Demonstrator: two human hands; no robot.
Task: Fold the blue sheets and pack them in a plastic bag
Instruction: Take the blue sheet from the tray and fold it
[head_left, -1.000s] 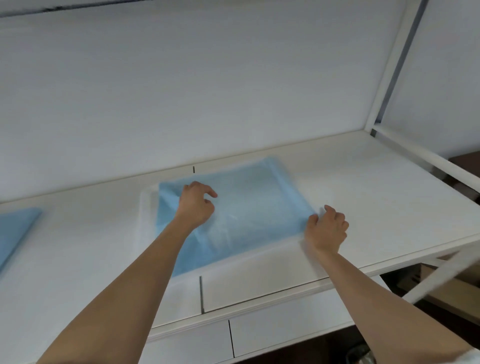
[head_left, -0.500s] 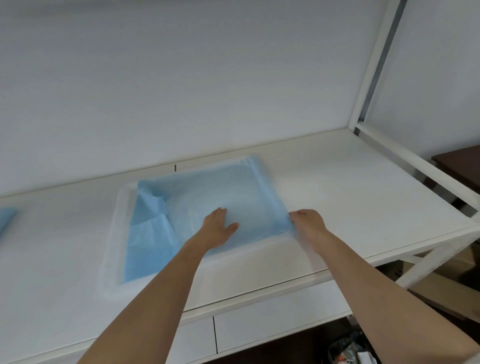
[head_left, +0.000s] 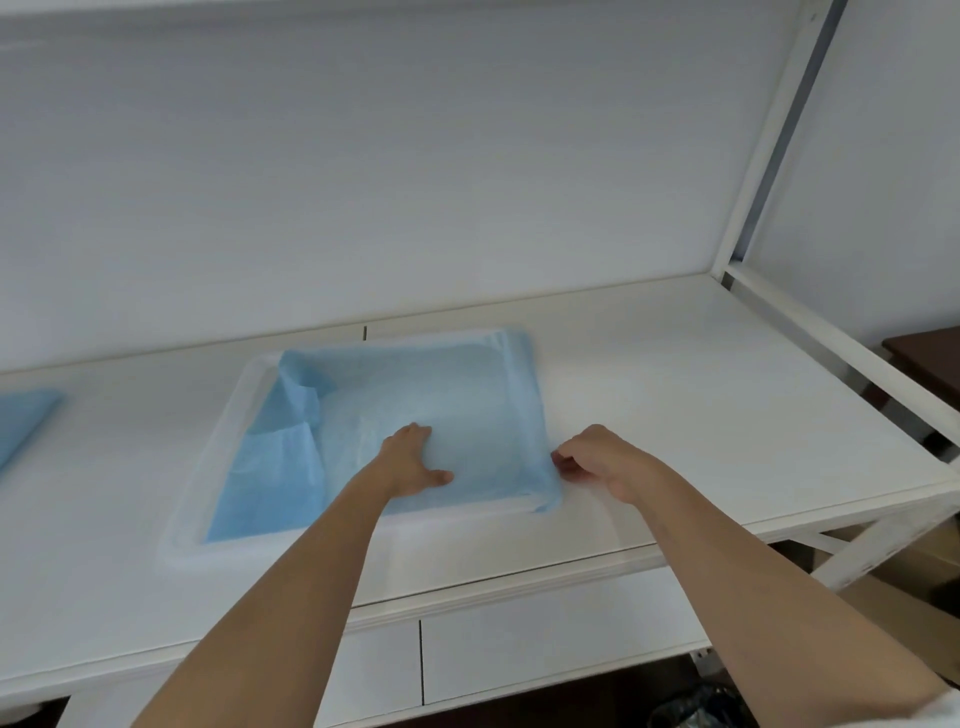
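**Sheet in the bag, mid-table**

A folded sheet (head_left: 415, 395) lies inside a plastic bag (head_left: 218, 467), which lies flat on the table (head_left: 701, 415), nearer its back edge than its front. The left hand (head_left: 410, 457) rests on the bag, over the sheet's front half. The right hand (head_left: 602, 457) is just right of it, at the bag's right edge. A second sheet (head_left: 26, 421) lies far to the left, well apart. A wall panel (head_left: 415, 182) stands behind the table; a frame post (head_left: 769, 156) rises at the back right corner.
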